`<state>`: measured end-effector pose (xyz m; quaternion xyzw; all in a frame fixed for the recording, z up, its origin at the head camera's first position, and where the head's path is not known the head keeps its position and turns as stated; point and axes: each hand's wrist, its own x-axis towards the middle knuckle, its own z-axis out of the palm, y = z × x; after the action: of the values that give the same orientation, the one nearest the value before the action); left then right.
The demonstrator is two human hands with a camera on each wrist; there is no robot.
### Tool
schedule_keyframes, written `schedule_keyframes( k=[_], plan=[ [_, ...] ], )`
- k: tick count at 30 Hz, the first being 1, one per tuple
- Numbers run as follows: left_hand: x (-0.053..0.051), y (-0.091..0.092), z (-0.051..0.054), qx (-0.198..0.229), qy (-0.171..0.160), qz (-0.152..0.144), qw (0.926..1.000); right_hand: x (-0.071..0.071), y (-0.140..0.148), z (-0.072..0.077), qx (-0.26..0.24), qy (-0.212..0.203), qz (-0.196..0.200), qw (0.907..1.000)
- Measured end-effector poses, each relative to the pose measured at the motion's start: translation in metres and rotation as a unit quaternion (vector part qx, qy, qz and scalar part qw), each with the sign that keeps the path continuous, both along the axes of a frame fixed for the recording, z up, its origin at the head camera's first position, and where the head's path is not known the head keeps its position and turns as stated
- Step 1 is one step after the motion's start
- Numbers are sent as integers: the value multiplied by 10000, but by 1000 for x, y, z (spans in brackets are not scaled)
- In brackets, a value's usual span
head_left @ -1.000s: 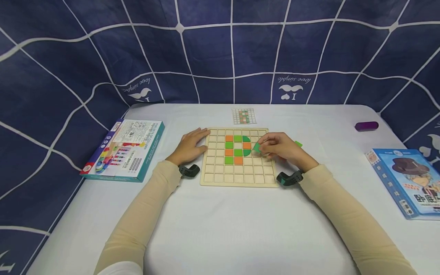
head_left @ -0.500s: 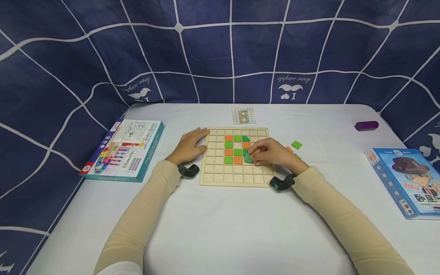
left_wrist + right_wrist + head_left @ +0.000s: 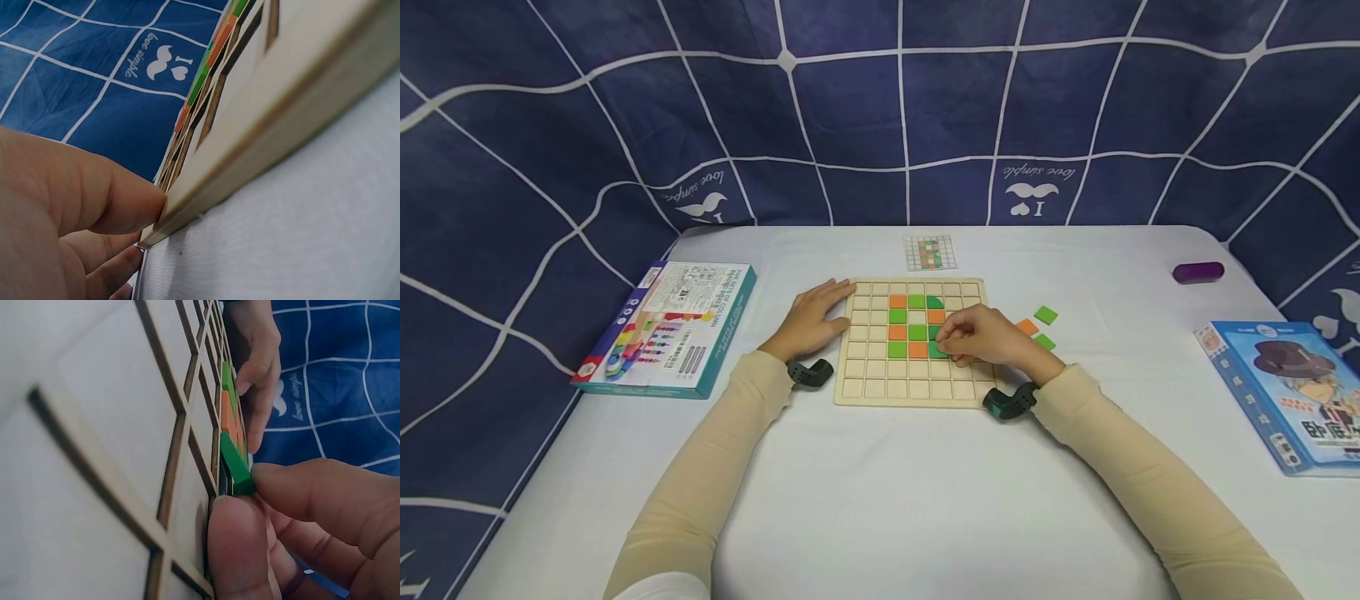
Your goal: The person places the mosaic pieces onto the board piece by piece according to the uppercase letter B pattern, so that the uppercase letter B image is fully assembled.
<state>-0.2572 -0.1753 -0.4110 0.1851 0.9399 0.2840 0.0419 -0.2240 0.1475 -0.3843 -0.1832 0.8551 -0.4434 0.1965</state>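
A wooden grid board (image 3: 872, 389) lies on the table, with orange and green tiles set in several of its cells. My right hand (image 3: 981, 336) is over the board's right half. Its thumb and finger pinch a dark green tile (image 3: 235, 464), which tilts in the right wrist view with its far end down by an orange tile (image 3: 229, 415). From above, the fingers partly cover this tile, so its full outline is hidden. My left hand (image 3: 808, 321) rests at the board's left edge, its thumb (image 3: 128, 197) touching the rim in the left wrist view.
Loose tiles, green (image 3: 1046, 315) and orange (image 3: 1027, 327), lie right of the board. Behind it is a small pattern card (image 3: 931, 252). Boxed games stand at left (image 3: 673, 329) and right (image 3: 1288, 392); a purple case (image 3: 1198, 272) lies at the back right.
My right hand has moved left and slightly toward me with the green tile, lowering it to a cell below the other dark green pieces. Loose tiles on the right came into sight. The left hand stays put.
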Motion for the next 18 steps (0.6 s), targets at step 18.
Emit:
schedule_keyframes(
  k=[18],
  plan=[
    [-2, 0, -3, -36, 23, 15, 10000, 2, -2, -2, 203, 409, 16, 9990]
  ],
)
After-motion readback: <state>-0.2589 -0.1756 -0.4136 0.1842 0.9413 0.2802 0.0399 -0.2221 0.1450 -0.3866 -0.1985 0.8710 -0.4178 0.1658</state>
